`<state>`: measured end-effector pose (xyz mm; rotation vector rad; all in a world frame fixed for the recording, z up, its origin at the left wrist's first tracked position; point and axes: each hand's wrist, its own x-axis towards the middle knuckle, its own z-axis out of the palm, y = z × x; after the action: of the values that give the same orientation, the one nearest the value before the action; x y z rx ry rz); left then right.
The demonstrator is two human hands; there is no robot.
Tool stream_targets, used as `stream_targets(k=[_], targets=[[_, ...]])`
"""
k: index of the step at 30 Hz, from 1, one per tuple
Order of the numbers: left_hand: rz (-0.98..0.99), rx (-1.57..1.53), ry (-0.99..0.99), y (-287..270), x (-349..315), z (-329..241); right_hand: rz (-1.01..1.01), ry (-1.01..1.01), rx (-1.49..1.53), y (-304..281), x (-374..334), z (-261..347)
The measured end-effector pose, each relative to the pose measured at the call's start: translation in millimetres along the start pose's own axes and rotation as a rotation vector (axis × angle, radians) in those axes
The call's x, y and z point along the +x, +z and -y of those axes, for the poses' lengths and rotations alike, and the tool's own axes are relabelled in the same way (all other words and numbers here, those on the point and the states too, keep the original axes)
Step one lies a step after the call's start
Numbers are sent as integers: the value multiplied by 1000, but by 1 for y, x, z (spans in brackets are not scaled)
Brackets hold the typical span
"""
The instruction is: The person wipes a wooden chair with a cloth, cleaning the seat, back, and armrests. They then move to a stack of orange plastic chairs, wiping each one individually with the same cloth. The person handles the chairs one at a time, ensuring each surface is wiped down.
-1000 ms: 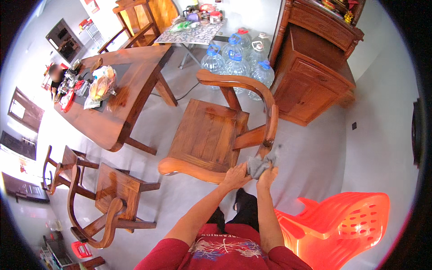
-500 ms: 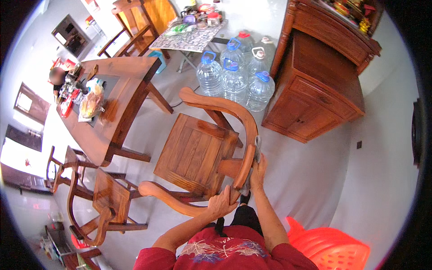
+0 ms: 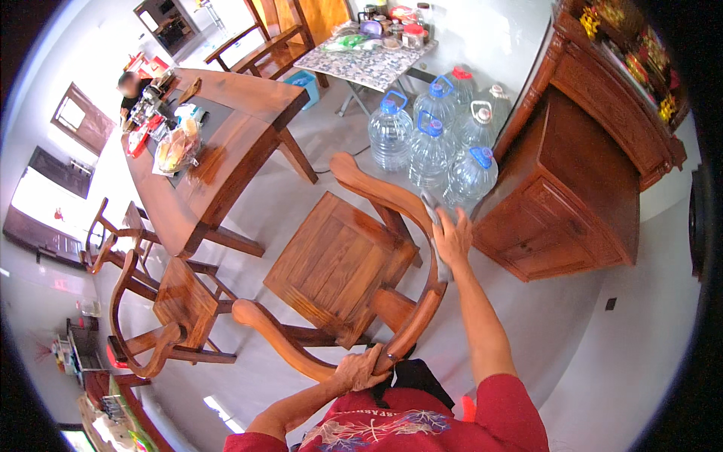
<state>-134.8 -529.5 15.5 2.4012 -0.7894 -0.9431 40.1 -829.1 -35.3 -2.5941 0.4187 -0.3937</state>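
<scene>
A wooden armchair point(image 3: 325, 265) with a curved one-piece back and arm rail stands right in front of me. My left hand point(image 3: 360, 369) is closed round the near part of that rail. On the rail's right-hand stretch, my right hand point(image 3: 453, 239) holds a grey cloth point(image 3: 442, 270) against the wood. The cloth hangs down the outer side, and some of it shows beyond my fingertips. My right fingers are partly spread over it, with the palm hidden.
To the left stands a long wooden table point(image 3: 263, 102) bearing bags and small items, with a person point(image 3: 135, 92) at its far end. More wooden chairs point(image 3: 188, 301) stand left. Several large water bottles point(image 3: 429, 154) and a wooden cabinet point(image 3: 561, 196) are at the right, beyond a patterned folding table point(image 3: 365, 64).
My right hand has slid forward along the rail with the cloth, away from my left hand. My left hand still grips the near rail. The whole view has shifted a little.
</scene>
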Motion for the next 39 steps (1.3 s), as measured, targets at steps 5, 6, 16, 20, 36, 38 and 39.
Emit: stream_targets(k=[5, 6, 16, 20, 36, 38, 39], targets=[[-61, -21, 42, 14, 3, 12, 43, -76, 249, -3, -40, -12], [-71, -34, 44, 17, 4, 14, 73, -28, 322, -2, -39, -14], [-22, -8, 0, 1, -2, 9, 345, -618, -202, 36, 108, 70], [-57, 64, -37, 9, -4, 10, 432, -898, -52, 97, 155, 112], [15, 207, -166, 16, -5, -4, 939, -287, 455, 155, 191, 65], [-14, 210, -181, 14, -1, -4, 880, -367, 355, 126, 187, 37], [-39, 261, -172, 17, -1, -3, 802, -446, 380, 116, 181, 20]])
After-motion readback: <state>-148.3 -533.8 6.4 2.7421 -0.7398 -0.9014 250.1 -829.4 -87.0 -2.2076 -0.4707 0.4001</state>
